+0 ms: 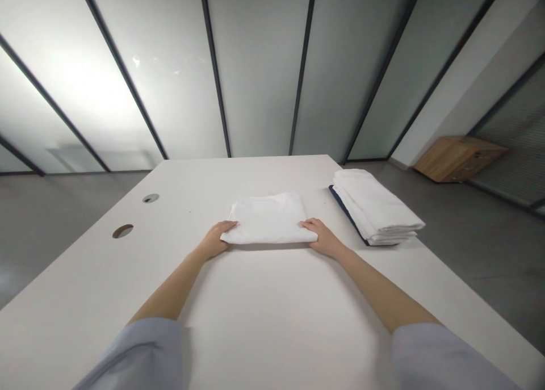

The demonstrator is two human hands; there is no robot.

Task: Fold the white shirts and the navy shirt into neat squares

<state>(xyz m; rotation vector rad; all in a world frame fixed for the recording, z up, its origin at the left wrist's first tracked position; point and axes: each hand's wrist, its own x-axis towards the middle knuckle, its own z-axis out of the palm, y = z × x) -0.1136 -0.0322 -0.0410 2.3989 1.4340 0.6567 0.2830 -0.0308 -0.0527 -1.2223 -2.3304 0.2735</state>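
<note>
A folded white cloth [269, 218] lies in front of me, its near edge lifted slightly off the white table [272, 305]. My left hand [218, 239] grips its near left corner, thumb on top and the other fingers partly hidden at the side and below. At the near right corner, my right hand [321, 237] pinches the cloth in the same way. To the right of it sits a stack of folded white cloths [374, 202], with a dark navy piece [347, 211] showing at the bottom along its left side.
Two round holes are set in the table's left part, one with a grey cover [150, 198] and one bare hole [123, 231]. Frosted glass panels [259, 66] stand behind the table. A wooden cabinet [457, 158] is on the floor at the far right.
</note>
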